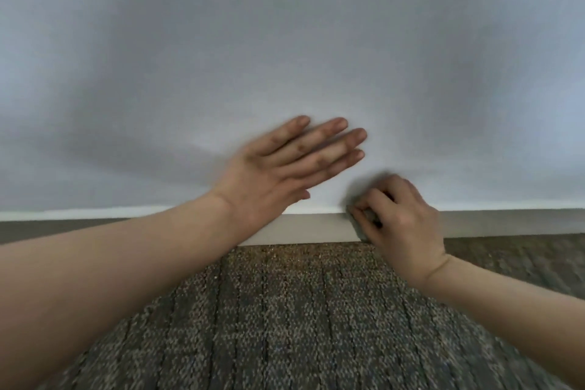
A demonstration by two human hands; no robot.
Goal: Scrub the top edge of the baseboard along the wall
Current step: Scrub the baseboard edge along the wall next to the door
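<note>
The right hand (402, 218) has its fingers curled round a small grey-green pad (359, 231), thumb and fingertips pinching it from in front. The blur makes it hard to tell whether this is a sponge or a folded cloth. The pad is pressed against the baseboard (316, 228), its upper end at the top edge (316, 210) and its lower end close to the floor. That grip probably lets the fingers bear down on the narrow ledge while the pad's body rides the face below as a guide.

Just to the left, the left hand (278, 174) is spread, with straight fingers, and it holds nothing. Its palm lies on or very near the wall (285, 41) above the baseboard, the fingers angled up and to the right. It most likely serves as a brace, taking the weight of a body leaning low and forward so that the scrubbing hand can move freely.

The baseboard runs the whole width of the view along the far edge of the floor, where the patterned carpet (300, 310) meets the wall. Its pale top edge shows on both sides of the hands.
</note>
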